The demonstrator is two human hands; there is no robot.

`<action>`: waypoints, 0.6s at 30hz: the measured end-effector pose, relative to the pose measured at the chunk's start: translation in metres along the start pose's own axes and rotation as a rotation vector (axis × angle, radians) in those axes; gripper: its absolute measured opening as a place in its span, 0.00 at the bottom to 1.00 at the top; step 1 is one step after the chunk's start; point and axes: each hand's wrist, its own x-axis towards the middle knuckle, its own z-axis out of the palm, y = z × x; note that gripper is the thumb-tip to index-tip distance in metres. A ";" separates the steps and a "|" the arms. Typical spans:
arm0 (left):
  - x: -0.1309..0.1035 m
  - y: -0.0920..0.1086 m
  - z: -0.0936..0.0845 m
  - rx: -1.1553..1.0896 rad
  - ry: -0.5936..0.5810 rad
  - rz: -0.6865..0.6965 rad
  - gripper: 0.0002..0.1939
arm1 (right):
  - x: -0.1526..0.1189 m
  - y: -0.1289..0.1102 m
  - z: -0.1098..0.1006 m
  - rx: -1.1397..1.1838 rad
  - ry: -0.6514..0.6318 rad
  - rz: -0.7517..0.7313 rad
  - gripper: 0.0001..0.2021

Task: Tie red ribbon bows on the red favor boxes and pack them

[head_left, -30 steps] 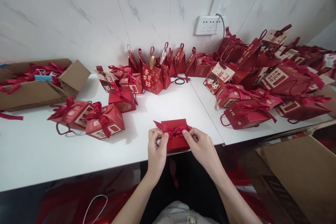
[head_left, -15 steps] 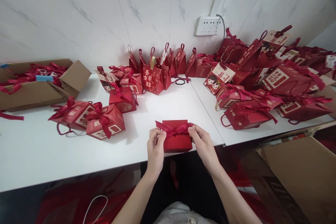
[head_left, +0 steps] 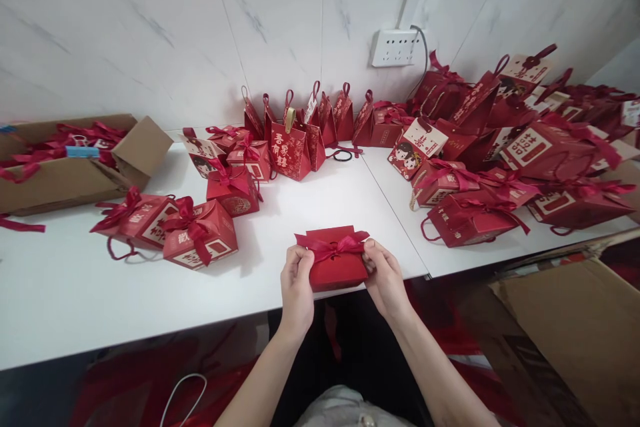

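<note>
Head view: your red box (head_left: 337, 273) is at the front edge of the white table (head_left: 280, 250), directly before you and between your 2 hands. Whether its base rests fully on the surface cannot be told from this angle. A red ribbon (head_left: 345, 245) crosses its upper part, knotted in a bow at the middle. Your left hand (head_left: 297, 283) pinches the ribbon's left end, thumb uppermost; your right hand (head_left: 386, 280) pinches the right end likewise. Any contact of your hidden fingers with the box sides cannot be confirmed.

To your left, well apart from your hand, 2 ribboned boxes (head_left: 220, 235) sit side by side, with 1 further bowed box (head_left: 235, 199) just behind. Toward the tiled wall (head_left: 165, 27), pointed boxes (head_left: 344, 121) with loop handles stand in a row; a black ring (head_left: 343, 156) lies in front of them. To your right, across the table seam, red boxes (head_left: 467, 220) are heaped. At far left, an open carton (head_left: 65, 188) holds red ribboned items. A white socket strip (head_left: 397, 48) is on the wall.
</note>
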 end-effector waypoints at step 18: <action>0.011 -0.007 -0.013 -0.020 -0.172 0.020 0.10 | 0.012 -0.007 -0.018 -0.131 -0.117 -0.077 0.21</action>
